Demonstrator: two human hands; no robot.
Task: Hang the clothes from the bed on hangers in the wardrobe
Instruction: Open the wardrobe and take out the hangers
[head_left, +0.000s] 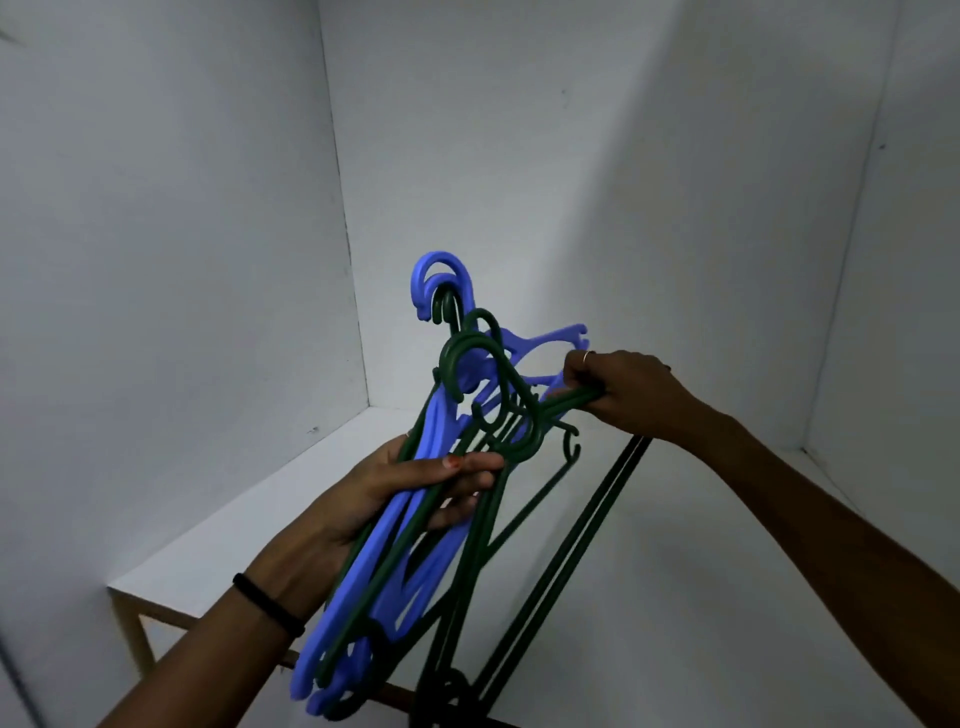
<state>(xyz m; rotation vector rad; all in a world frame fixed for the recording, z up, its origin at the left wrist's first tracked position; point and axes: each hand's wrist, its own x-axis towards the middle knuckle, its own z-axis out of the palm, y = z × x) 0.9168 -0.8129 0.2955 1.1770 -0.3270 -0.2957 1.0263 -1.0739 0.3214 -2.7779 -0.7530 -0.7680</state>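
Note:
A tangled bunch of plastic hangers fills the middle of the view, some blue (379, 545) and some dark green (488, 415), hooks pointing up. My left hand (410, 493) grips the bunch around its left arms, thumb across the front. My right hand (618, 389) pinches the right-hand ends of the green hangers at the upper right. The bunch is held inside a white wardrobe compartment (519, 182). No clothes and no bed are in view.
The wardrobe's white shelf floor (701, 545) lies below the hangers, with white side walls left and right and a back wall behind. The shelf's wooden front edge (130, 623) shows at the lower left. No rail is visible.

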